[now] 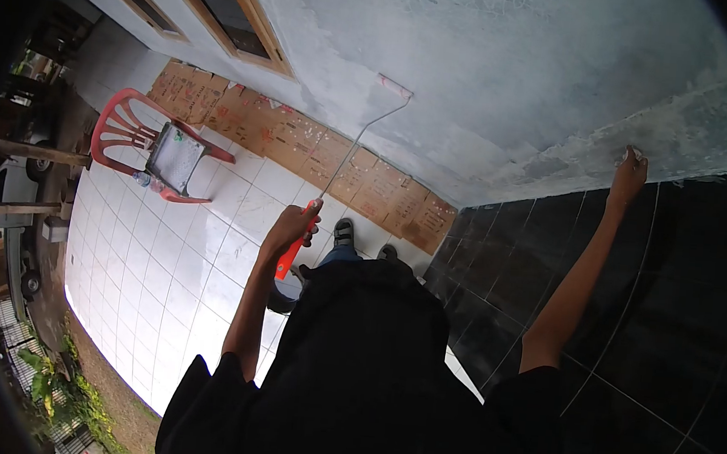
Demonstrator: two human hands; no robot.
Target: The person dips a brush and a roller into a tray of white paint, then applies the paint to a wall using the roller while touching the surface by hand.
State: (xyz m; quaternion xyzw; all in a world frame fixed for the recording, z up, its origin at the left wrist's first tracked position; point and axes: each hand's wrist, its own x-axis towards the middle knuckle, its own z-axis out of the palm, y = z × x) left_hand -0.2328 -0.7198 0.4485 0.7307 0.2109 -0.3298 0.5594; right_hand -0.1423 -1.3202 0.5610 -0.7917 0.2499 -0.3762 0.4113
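Note:
My left hand (298, 224) is wrapped round the orange handle of a paint roller (355, 143). Its long metal rod reaches up to the wall, where the whitish roller head lies against or very near the surface. The grey-white wall (477, 91) looks patchy, with cracked and darker areas. My right hand (630, 173) is raised at the wall's lower right part, just above the dark tiles. Its fingers are closed around something small and pale at the fingertips, too small to name.
Flattened cardboard (302, 145) lies along the wall's foot. A red plastic chair (115, 126) carries a paint tray (174, 157), with a clear bottle (147, 180) beside it. Black tiles (630, 316) cover the right side. Wooden-framed windows (227, 7) are at upper left.

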